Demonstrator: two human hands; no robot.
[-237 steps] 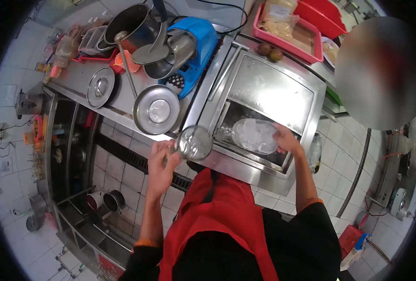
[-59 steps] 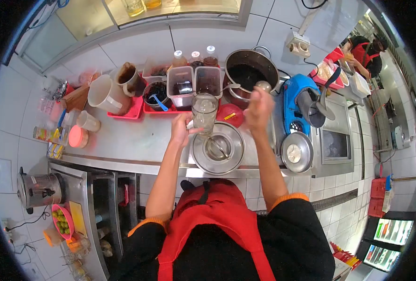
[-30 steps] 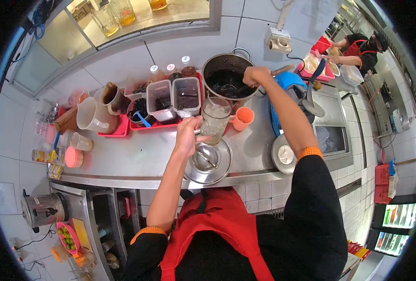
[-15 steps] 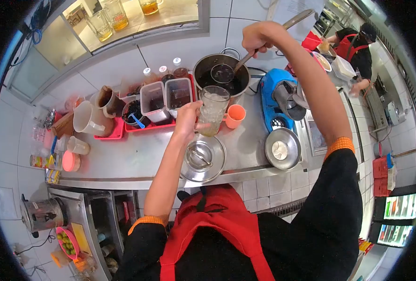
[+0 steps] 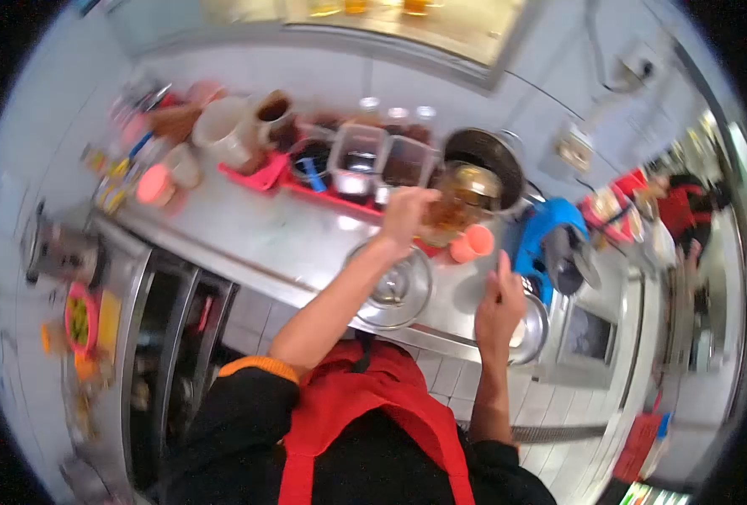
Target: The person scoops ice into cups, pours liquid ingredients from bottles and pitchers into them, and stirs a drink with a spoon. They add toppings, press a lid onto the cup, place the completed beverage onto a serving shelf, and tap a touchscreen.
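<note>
My left hand [image 5: 409, 217] is wrapped round a glass mug [image 5: 447, 217], which has amber-brown liquid in it. At the mug's mouth is the shiny round bowl of a ladle [image 5: 478, 183], blurred by motion. Lower on the right, my right hand [image 5: 499, 310] is closed on the ladle's handle, most of which I cannot make out. Behind the mug stands a deep metal pot [image 5: 512, 164] with dark contents. An orange cup [image 5: 472, 243] sits just right of the mug's base. Below my left hand lies a round metal lid [image 5: 411, 303].
A red tray [image 5: 327, 195] with clear containers [image 5: 359, 156] and bottles lines the wall. To the right are a blue appliance [image 5: 543, 231] and a metal bowl [image 5: 537, 332]. A co-worker in a red apron [image 5: 683, 209] stands at far right.
The ladle has come out of the pot to the mug, and my right hand has dropped toward the counter's front. Amber-brown liquid now shows in the mug. The view has turned.
</note>
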